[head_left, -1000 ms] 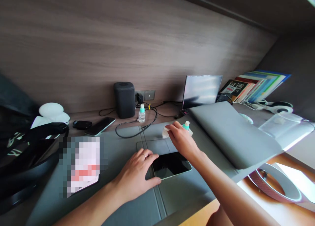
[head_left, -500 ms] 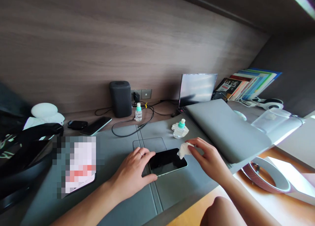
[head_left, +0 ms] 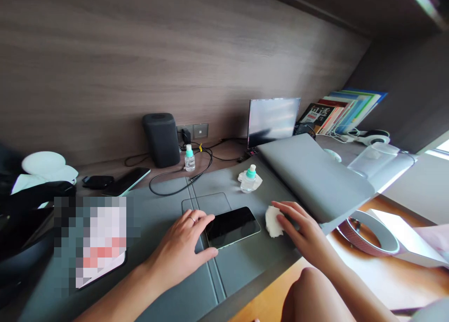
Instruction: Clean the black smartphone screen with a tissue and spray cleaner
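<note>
A black-screened phone (head_left: 233, 227) lies flat on the grey desk mat (head_left: 245, 266). My left hand (head_left: 184, 247) grips its left end, thumb at the near edge and fingers at the far edge. Just right of the phone, my right hand (head_left: 301, 228) has its fingertips on a crumpled white tissue (head_left: 273, 221), which is apart from the phone. Beyond the phone, a small clear bottle with a green and white top (head_left: 249, 181) stands on another white tissue (head_left: 257, 182). A similar bottle (head_left: 190, 159) is farther back, beside a black cable.
A black speaker (head_left: 161, 140) and an upright screen (head_left: 273, 122) stand along the wall. At right are a grey sleeve-like case (head_left: 315, 175), books (head_left: 345, 111) and a clear container (head_left: 373, 161). Another phone (head_left: 128, 181) lies at the left back.
My right hand has moved the tissue off the phone's right end, out to the right. My left hand keeps its hold on the phone. The camera view has shifted slightly.
</note>
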Motion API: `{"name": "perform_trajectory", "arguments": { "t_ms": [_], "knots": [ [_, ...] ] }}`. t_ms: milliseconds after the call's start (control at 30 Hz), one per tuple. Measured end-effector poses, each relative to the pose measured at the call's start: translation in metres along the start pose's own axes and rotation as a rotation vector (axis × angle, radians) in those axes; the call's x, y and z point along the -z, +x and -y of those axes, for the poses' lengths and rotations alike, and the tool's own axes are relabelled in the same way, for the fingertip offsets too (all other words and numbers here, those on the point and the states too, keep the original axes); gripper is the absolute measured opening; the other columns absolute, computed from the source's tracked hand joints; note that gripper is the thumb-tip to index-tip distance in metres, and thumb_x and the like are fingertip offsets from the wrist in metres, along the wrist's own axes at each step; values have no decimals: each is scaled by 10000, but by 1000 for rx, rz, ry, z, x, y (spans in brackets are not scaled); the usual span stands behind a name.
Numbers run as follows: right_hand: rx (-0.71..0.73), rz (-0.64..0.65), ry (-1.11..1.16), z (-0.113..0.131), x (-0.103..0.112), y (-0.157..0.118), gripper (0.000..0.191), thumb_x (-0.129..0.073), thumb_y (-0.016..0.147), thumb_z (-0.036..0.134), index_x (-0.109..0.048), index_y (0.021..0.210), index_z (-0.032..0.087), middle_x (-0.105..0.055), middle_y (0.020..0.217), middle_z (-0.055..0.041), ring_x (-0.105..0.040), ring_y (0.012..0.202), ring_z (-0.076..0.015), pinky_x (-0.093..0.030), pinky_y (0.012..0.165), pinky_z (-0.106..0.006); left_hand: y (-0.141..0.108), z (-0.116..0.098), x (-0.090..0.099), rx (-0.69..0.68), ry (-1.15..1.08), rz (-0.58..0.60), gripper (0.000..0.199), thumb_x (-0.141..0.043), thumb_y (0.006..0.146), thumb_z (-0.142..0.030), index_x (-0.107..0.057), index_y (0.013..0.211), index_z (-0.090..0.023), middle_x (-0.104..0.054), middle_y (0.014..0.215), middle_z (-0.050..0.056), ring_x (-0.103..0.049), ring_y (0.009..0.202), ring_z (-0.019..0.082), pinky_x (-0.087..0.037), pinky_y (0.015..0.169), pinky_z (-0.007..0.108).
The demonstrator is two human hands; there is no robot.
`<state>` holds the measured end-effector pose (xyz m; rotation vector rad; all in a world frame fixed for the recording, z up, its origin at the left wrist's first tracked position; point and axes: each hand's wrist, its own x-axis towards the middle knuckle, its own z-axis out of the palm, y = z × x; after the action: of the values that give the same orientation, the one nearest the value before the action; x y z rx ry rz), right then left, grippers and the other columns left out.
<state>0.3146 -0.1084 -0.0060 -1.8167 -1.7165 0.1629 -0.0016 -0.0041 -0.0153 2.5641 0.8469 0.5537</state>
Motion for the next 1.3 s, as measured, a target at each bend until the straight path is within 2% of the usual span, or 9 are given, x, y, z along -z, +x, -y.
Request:
{"name": "perform_trajectory", "arguments": {
  "t_ms": [133, 300, 500, 600, 667, 733, 967, 1167, 1300],
  "knots": [
    [87, 22, -120, 3, -4, -9, 431, -498, 965, 454, -520, 1367, 300, -492, 1418, -102, -544, 1247, -273, -499, 1006, -435, 0, 0, 0, -1, 5, 4, 548, -705, 824, -272, -472, 1320, -262, -567, 1230, 57, -550, 1127, 258, -489, 990, 476],
    [186, 99, -269, -5, -10, -17, 534, -540, 942, 477, -456, 1438, 299, -414, 1506, -124, -479, 1322, -321, -471, 1045, -512, 0, 1, -1, -3, 7, 8, 555, -704, 824, -269, -467, 1326, -256, -565, 1230, 54, -546, 1136, 253, -485, 999, 466],
    [201, -8, -307, -5, -13, -19, 703, -530, 957, 428, -210, 1557, 249, -395, 1515, -159, -452, 1344, -316, -464, 1055, -518, 0, 0, -1, -6, 21, 4, 555, -701, 825, -264, -466, 1327, -251, -566, 1228, 60, -549, 1129, 255, -488, 993, 466],
    [261, -16, -291, 0, -10, -19, 509, -513, 974, 355, -405, 1467, 293, -403, 1512, -118, -451, 1342, -298, -470, 1051, -493, 0, 0, -1, -7, 25, -1, 552, -697, 826, -265, -468, 1328, -248, -567, 1227, 62, -551, 1129, 258, -490, 992, 463],
    [313, 40, -268, 2, -9, -17, 363, -503, 980, 305, -544, 1341, 297, -479, 1456, -94, -497, 1297, -273, -495, 1024, -453, -1, 0, -1, -5, 26, -8, 548, -695, 827, -262, -470, 1326, -249, -568, 1229, 60, -551, 1132, 258, -490, 992, 464],
    [329, 86, -238, 3, -9, -14, 298, -486, 985, 264, -596, 1261, 274, -567, 1365, -88, -560, 1216, -245, -525, 979, -412, -1, 0, -1, -4, 27, -11, 542, -693, 827, -259, -471, 1322, -250, -568, 1230, 59, -549, 1134, 258, -489, 992, 468],
    [323, 99, -216, 6, -13, 0, 242, -443, 979, 205, -645, 1110, 226, -659, 1145, -89, -621, 1031, -219, -549, 882, -394, -1, 1, -2, -9, 23, -4, 533, -695, 829, -275, -478, 1316, -251, -571, 1222, 60, -551, 1127, 257, -489, 988, 460],
    [381, 125, -217, 3, -7, 9, 269, -426, 977, 179, -644, 1125, 234, -677, 1086, -77, -640, 974, -209, -556, 857, -386, -1, -1, -1, 0, 18, -5, 546, -699, 825, -267, -477, 1324, -240, -569, 1228, 59, -546, 1127, 259, -485, 990, 474],
    [383, 89, -216, 13, -1, 24, 264, -442, 977, 191, -643, 1143, 227, -674, 1142, -88, -638, 1036, -222, -557, 879, -393, 0, -3, 0, 6, 5, -8, 548, -706, 817, -258, -486, 1318, -232, -572, 1210, 57, -548, 1116, 252, -488, 985, 464]
  ]
}}
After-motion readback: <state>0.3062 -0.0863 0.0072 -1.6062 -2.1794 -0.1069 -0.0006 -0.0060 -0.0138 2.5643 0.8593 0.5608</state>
